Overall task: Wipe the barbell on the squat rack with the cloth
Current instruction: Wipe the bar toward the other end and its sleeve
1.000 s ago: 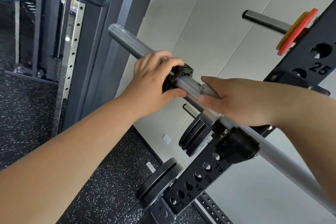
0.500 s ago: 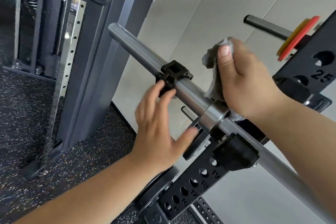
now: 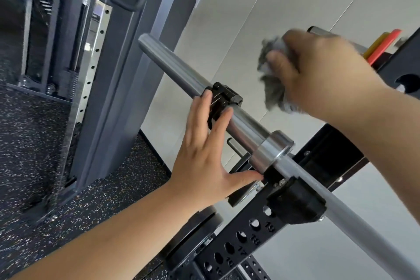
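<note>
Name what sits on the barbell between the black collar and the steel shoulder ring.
Only bare barbell, in the head view; the left hand touches the collar.

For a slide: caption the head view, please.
Right hand holds a grey cloth above the barbell; left hand touches its black collar.

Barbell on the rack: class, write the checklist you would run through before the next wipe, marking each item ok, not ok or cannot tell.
1. Grip on the grey cloth: ok. The right hand grips it.
2. Cloth on the barbell: not ok. It is held above the bar, apart from it.
3. Bar seated: ok. It lies in the black rack hook.
4. Bar end free for wiping: not ok. A black collar sits on it.
5. Path clear of the left hand: not ok. Its straight fingers touch the collar.
6. Collar locked: cannot tell.
</note>
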`<control>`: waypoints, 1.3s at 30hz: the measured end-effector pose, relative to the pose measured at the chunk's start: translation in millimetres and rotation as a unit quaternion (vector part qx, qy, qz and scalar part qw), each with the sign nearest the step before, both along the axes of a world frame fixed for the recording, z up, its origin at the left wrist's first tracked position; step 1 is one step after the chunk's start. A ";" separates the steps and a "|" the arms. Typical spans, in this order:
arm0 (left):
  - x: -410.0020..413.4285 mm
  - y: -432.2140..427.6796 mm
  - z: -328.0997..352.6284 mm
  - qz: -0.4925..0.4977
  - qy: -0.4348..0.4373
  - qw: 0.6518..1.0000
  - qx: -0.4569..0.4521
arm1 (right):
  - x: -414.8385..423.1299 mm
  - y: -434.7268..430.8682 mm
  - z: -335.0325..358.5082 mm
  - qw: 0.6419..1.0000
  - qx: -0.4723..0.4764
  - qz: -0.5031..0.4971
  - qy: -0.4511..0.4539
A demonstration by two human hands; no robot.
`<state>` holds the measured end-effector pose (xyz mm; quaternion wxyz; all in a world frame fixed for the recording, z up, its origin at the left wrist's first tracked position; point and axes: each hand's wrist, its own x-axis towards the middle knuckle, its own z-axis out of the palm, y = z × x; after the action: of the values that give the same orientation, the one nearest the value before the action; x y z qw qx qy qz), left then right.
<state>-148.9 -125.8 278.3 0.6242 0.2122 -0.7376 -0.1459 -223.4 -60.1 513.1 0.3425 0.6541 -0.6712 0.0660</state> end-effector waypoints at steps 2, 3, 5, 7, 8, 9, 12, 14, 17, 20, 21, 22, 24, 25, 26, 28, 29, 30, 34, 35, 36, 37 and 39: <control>3.1 -2.2 4.9 0.012 -0.013 1.000 0.015 | 5.8 4.1 -2.2 0.999 0.007 0.031 -0.015; 5.0 -4.2 7.5 0.009 -0.024 0.999 0.022 | 10.2 7.6 -7.7 0.996 0.082 0.007 -0.046; 9.9 -10.4 10.4 -0.012 -0.028 0.999 0.023 | 15.5 18.2 -19.5 0.963 0.233 -0.058 -0.124; 13.9 -18.7 9.6 -0.033 -0.005 0.999 0.011 | 14.9 26.1 -23.7 0.946 0.231 -0.089 -0.208; 15.2 -22.0 9.0 -0.041 0.008 0.999 0.006 | 12.2 26.3 -24.0 0.949 0.195 -0.101 -0.225; 15.9 -24.6 8.6 -0.050 0.018 0.999 0.004 | 9.6 24.4 -25.9 0.954 0.174 -0.112 -0.218; 16.4 -29.0 12.2 -0.066 0.009 0.998 0.020 | 5.9 14.3 -42.1 0.950 0.206 -0.145 -0.186; 17.5 -29.9 15.4 -0.078 -0.003 0.996 0.032 | 4.3 7.1 -45.2 0.930 0.257 -0.188 -0.183; 19.7 -26.6 15.9 -0.117 0.006 0.991 0.066 | 2.3 5.8 -34.8 0.902 0.305 -0.220 -0.212; 20.5 -25.0 14.6 -0.146 0.009 0.984 0.099 | 2.3 3.3 -34.6 0.913 0.286 -0.174 -0.234; 20.3 -25.8 14.0 -0.148 0.009 0.984 0.102 | 3.7 0.9 -38.6 0.919 0.272 -0.157 -0.238; 20.1 -27.0 14.0 -0.147 0.008 0.984 0.102 | 4.8 -2.6 -42.8 0.928 0.253 -0.139 -0.235; 19.7 -29.4 15.2 -0.139 0.007 0.985 0.101 | 7.0 -10.4 -47.9 0.942 0.213 -0.120 -0.232; 19.9 -30.4 16.6 -0.138 0.007 0.985 0.103 | 7.1 -13.7 -48.6 0.940 0.204 -0.122 -0.244; 20.3 -30.6 18.3 -0.139 0.006 0.985 0.104 | 3.9 -16.2 -48.8 0.934 0.207 -0.134 -0.257; 19.2 -31.5 20.2 -0.144 0.011 0.985 0.097 | -0.9 -18.9 -46.1 0.910 0.243 -0.192 -0.276; 18.2 -32.0 20.6 -0.149 0.014 0.984 0.097 | -2.4 -20.1 -45.5 0.891 0.266 -0.221 -0.293; 17.3 -32.6 20.8 -0.157 0.017 0.982 0.103 | -3.3 -21.8 -45.7 0.874 0.284 -0.233 -0.318; 16.1 -34.9 17.6 -0.173 0.020 0.976 0.127 | 2.3 -30.2 -44.1 0.895 0.287 -0.187 -0.286; 17.7 -35.1 17.4 -0.174 0.010 0.976 0.129 | 4.5 -29.8 -44.7 0.908 0.276 -0.182 -0.257; 19.7 -34.9 17.6 -0.177 0.003 0.975 0.131 | 5.2 -29.1 -45.3 0.917 0.265 -0.178 -0.239; 21.3 -35.0 18.3 -0.179 -0.002 0.975 0.132 | 6.9 -26.9 -45.2 0.922 0.261 -0.174 -0.228; 23.8 -34.2 19.7 -0.174 -0.010 0.976 0.127 | 9.4 -20.7 -43.3 0.927 0.274 -0.161 -0.197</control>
<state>-125.1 -160.0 298.0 0.5494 0.1595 -0.7450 -0.3430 -214.1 -80.7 469.8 0.0164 0.5791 -0.8136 -0.0490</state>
